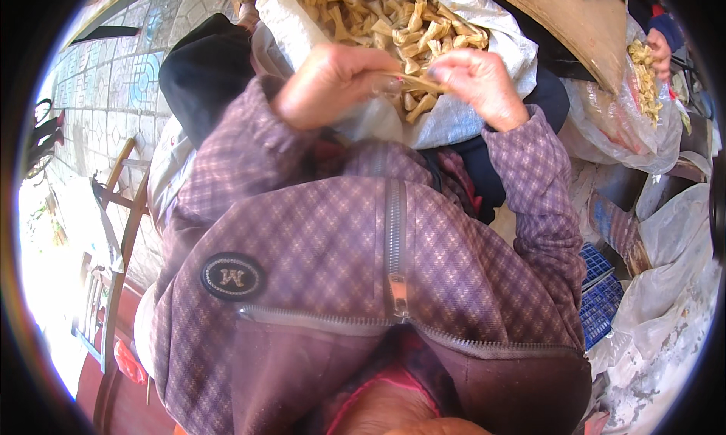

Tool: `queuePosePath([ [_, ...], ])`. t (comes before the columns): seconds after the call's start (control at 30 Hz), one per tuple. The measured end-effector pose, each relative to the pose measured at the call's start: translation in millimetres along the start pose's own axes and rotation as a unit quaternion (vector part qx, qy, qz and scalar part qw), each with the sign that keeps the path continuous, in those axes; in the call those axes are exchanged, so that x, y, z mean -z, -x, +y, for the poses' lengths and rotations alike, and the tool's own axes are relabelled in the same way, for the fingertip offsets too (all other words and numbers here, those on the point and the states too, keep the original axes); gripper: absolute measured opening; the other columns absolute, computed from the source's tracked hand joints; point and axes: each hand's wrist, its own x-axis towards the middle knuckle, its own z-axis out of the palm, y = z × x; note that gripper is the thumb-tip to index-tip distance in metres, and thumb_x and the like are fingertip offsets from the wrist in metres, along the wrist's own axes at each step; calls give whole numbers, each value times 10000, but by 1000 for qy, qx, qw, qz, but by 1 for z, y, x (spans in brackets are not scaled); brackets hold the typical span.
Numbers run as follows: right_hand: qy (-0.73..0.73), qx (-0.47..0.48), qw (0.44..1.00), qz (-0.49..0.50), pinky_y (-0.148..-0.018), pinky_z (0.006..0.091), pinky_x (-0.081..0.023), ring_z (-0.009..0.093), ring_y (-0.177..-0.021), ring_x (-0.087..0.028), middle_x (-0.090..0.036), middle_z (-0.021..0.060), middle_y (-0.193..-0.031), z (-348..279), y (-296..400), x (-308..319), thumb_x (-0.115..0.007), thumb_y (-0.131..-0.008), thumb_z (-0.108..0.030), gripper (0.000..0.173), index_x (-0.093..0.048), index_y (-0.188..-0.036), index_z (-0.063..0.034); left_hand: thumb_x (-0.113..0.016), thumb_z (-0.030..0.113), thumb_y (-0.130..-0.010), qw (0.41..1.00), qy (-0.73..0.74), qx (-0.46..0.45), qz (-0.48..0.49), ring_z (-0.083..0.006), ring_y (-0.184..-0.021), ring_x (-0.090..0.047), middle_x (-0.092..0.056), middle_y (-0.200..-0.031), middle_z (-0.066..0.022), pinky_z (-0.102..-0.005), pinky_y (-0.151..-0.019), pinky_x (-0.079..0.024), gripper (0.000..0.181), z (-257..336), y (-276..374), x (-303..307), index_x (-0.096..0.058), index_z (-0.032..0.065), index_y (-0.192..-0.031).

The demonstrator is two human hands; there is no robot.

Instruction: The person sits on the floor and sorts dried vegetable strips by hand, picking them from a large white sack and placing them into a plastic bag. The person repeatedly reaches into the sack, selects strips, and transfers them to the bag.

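A white woven sack (454, 123) lies open across the person's lap, filled with many tan, folded strip-like pieces (420, 29). Over its near edge, my left hand (340, 80) and my right hand (482, 80) hold a thin tan strip (417, 82) stretched between them. The fingertips of both hands pinch it, one hand at each end. A small pink spot shows near the fingers of my left hand. Motion blurs the fingers a little, and what the strip is made of cannot be told.
Another person's hand (658, 52) touches yellowish pieces (644, 86) on a clear plastic bag (618, 128) at the upper right. A brown board (590, 26) juts in nearby. Blue plastic crates (601, 310) stand at the right. A wooden frame (127, 208) is at the left, on paving tiles (113, 89).
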Motion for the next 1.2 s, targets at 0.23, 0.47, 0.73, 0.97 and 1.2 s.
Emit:
queuePosePath([
  [0.23,-203,-71,946,-243,-436,144,-311,3,-502,-445,-642,16,-761,-53,23,-17,-672,-820,-185,228,-668,-969,-12,-682,188,-803,968,174,108,-146,-23,-687,-536,-604,-745,10,-170,-621,-452,188,48,-22,38,-661,28,-898],
  [0.47,-267,56,928,-252,-607,173,-431,53,-739,-570,-654,41,-907,-110,33,0,-717,-767,-155,252,-670,-969,-10,-521,311,-872,963,0,-169,-211,-215,-759,-614,-612,-817,-101,-306,-683,-470,357,105,-63,63,-593,-36,-913],
  [0.73,-221,163,955,-109,-583,197,-453,105,-737,-614,-653,86,-912,-155,14,9,-684,-802,-187,311,-624,-1033,12,-474,223,-935,902,405,37,-143,-22,-418,-386,-550,-643,0,-158,-401,-321,226,101,-70,44,-579,22,-937],
  [0.97,153,214,963,57,-650,255,-486,155,-718,-653,-672,66,-800,-122,3,-9,-741,-720,-240,239,-669,-906,-108,-447,334,-941,785,569,164,-182,-26,-436,-341,-470,-637,40,-192,-456,-336,292,30,-34,9,-481,109,-1124],
  [1.2,285,130,948,-53,-580,338,-465,281,-699,-623,-628,95,-745,-101,5,-6,-694,-709,-257,231,-655,-911,-151,-597,359,-856,752,556,232,-268,-16,-392,-327,-500,-602,54,-196,-437,-302,313,1,-25,-14,-588,57,-936],
])
